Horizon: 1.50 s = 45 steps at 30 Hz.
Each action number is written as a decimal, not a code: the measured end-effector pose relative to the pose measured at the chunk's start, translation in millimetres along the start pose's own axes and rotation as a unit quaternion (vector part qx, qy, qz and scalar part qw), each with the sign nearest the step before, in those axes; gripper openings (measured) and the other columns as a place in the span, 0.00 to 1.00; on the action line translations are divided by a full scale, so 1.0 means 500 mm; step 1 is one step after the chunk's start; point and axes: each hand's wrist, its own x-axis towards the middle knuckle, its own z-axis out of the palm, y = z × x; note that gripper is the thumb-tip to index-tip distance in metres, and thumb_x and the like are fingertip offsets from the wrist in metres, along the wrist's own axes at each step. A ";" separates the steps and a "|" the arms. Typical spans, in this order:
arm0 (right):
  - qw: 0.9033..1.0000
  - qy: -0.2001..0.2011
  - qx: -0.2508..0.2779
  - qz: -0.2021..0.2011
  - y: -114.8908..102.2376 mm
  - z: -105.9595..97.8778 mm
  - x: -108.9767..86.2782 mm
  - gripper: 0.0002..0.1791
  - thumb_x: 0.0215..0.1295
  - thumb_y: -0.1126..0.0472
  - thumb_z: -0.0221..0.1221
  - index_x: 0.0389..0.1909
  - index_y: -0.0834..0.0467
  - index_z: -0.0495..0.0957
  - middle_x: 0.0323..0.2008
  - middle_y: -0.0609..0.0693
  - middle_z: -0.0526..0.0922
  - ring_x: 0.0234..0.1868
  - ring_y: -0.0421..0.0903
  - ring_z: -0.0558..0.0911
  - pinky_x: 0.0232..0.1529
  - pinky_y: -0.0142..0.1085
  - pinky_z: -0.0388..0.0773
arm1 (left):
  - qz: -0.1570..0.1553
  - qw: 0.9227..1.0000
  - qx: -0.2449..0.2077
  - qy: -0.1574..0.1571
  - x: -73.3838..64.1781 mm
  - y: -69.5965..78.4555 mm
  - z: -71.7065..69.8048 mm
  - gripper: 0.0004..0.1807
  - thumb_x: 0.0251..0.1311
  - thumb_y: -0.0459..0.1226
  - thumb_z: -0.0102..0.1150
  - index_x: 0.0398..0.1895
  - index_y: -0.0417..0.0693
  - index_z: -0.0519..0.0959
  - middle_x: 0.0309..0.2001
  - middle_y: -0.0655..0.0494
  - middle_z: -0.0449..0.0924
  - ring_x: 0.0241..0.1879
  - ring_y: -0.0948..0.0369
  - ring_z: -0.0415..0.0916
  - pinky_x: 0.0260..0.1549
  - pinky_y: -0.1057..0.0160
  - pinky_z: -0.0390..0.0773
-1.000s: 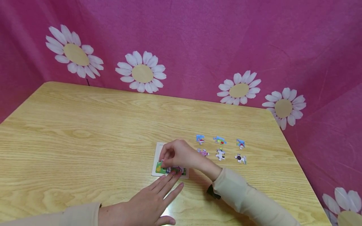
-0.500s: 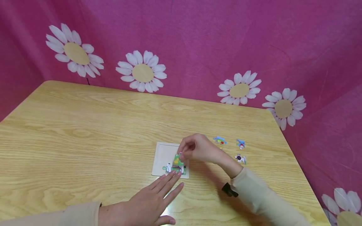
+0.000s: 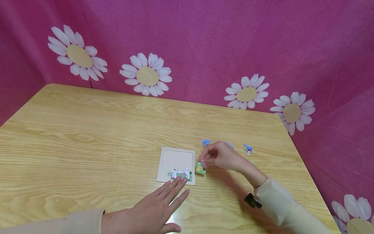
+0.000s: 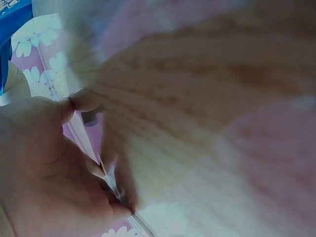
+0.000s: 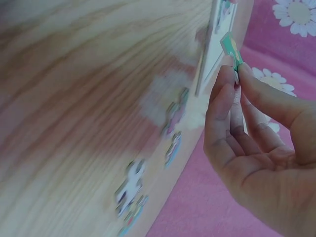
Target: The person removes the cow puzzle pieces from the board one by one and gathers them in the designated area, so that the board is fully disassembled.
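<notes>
My right hand [image 3: 226, 157] pinches a green jigsaw piece [image 3: 200, 168] with a yellow figure on it, between thumb and fingertips. It hovers just right of a pale square puzzle tray [image 3: 176, 158]. The right wrist view shows the same piece [image 5: 232, 52] held up at the fingertips. Several joined white-and-green pieces [image 3: 184, 173] lie along the tray's lower right part. With fingers straight, my left hand [image 3: 155, 206] touches the tray's near edge and those pieces. In the left wrist view the left hand [image 4: 49, 168] appears from the side, with the tray not visible.
Loose jigsaw pieces lie right of the tray, including a blue one [image 3: 206, 143] and a blue one with red and white [image 3: 248, 149]. Others are partly behind the right hand; a white piece [image 5: 131, 187] shows in the right wrist view. A pink flowered cloth [image 3: 190, 48] hangs behind the table.
My right hand has lifted the green piece from the tray's lower left corner and carried it rightward past the tray's right edge. The left hand has stayed in place.
</notes>
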 end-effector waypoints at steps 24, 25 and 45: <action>0.995 0.020 -0.094 0.005 0.032 0.016 -0.060 0.06 0.52 0.71 0.71 0.26 0.60 0.83 0.22 0.43 0.81 0.24 0.36 0.78 0.27 0.29 0.78 | -0.003 1.000 0.001 -0.013 0.000 0.000 -0.002 0.45 0.68 0.66 0.34 0.71 0.39 0.63 0.72 0.36 0.56 0.71 0.47 0.56 0.65 0.57 0.61; 0.995 0.022 -0.101 0.003 0.032 0.017 -0.060 0.07 0.52 0.71 0.71 0.26 0.59 0.83 0.21 0.42 0.81 0.24 0.35 0.78 0.26 0.29 0.77 | -0.002 1.000 0.002 -0.013 0.000 0.000 -0.003 0.45 0.68 0.66 0.34 0.71 0.39 0.63 0.72 0.36 0.56 0.71 0.47 0.56 0.65 0.57 0.61; 0.995 0.011 -0.083 -0.056 -0.011 0.034 -0.008 0.04 0.56 0.70 0.69 0.30 0.60 0.83 0.26 0.43 0.83 0.25 0.35 0.79 0.28 0.30 0.79 | 0.007 0.997 -0.050 -0.055 0.024 0.004 -0.011 0.44 0.69 0.65 0.34 0.74 0.39 0.59 0.74 0.37 0.51 0.74 0.47 0.49 0.67 0.56 0.59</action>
